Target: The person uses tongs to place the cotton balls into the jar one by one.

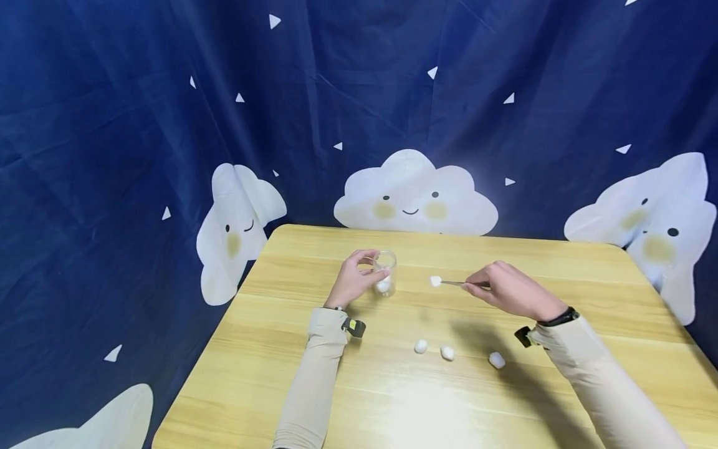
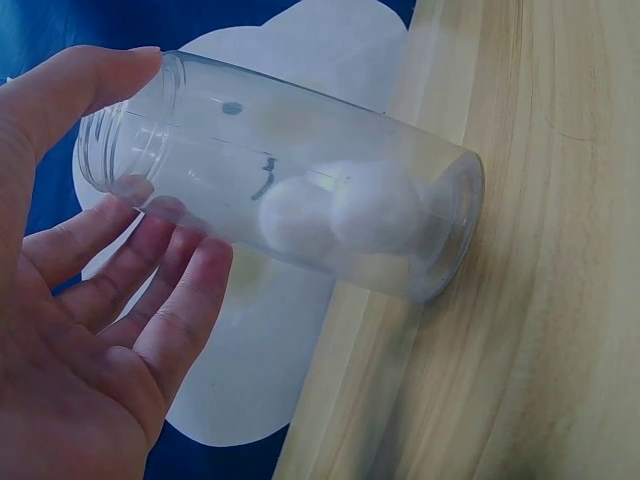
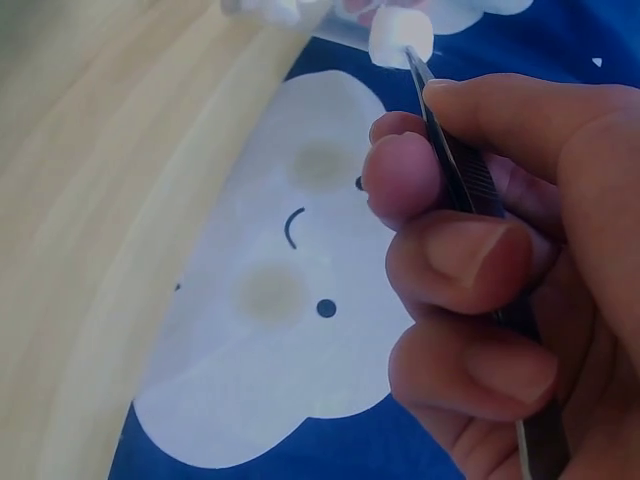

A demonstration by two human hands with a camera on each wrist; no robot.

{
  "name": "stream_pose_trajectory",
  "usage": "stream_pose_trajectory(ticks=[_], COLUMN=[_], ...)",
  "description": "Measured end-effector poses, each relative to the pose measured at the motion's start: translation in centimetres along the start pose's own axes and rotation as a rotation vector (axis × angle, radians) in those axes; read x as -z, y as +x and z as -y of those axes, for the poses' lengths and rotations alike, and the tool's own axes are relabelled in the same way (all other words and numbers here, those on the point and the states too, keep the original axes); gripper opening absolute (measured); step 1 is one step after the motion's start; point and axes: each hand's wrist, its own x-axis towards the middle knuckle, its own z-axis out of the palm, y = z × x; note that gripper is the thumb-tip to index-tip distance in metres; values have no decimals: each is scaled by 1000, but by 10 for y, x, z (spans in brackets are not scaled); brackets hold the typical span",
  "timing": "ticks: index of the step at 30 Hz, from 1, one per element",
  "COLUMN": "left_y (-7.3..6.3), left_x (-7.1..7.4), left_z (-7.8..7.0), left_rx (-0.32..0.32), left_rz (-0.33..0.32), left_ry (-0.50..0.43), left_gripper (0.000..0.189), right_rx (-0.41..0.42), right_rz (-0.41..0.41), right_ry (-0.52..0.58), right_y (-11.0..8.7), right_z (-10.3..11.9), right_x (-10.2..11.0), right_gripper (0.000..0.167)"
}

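Note:
My left hand [image 1: 356, 278] grips a clear glass jar [image 2: 310, 150] near its threaded mouth, thumb on one side and fingers on the other. The jar stands upright on the table, and white cotton balls [image 2: 375, 207] lie at its bottom. My right hand [image 1: 507, 289] holds metal tweezers [image 3: 462, 165] between thumb and fingers. Pinched in their tips is another cotton ball [image 1: 435, 281], held above the table a short way right of the jar. In the right wrist view this cotton ball [image 3: 401, 37] overlaps the jar's side.
Three loose cotton balls lie on the wooden table [image 1: 252, 368] nearer to me: one at the left [image 1: 421, 346], one in the middle [image 1: 447, 353] and one at the right [image 1: 496, 360]. A blue curtain [image 1: 387, 93] with white clouds hangs behind the table's far edge.

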Motion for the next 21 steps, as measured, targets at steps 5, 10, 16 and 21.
stream_pose_trajectory(ticks=[5,10,16,21], left_y=[0,-1,0,0], left_x=[0,1,0,0], left_z=[-1,-3,-3,-3], left_rx=[5,3,11,13], left_rz=[2,6,-1,-4], left_ry=[-3,-5,4,10], left_gripper=[56,58,58,55], right_rx=[-10,-11,20,36], right_rz=[13,22,6,5], right_ry=[14,22,14,-6], right_y=[13,27,45,60], right_z=[0,3,6,7], right_x=[1,3,6,4], right_gripper=[32,43,47,47])
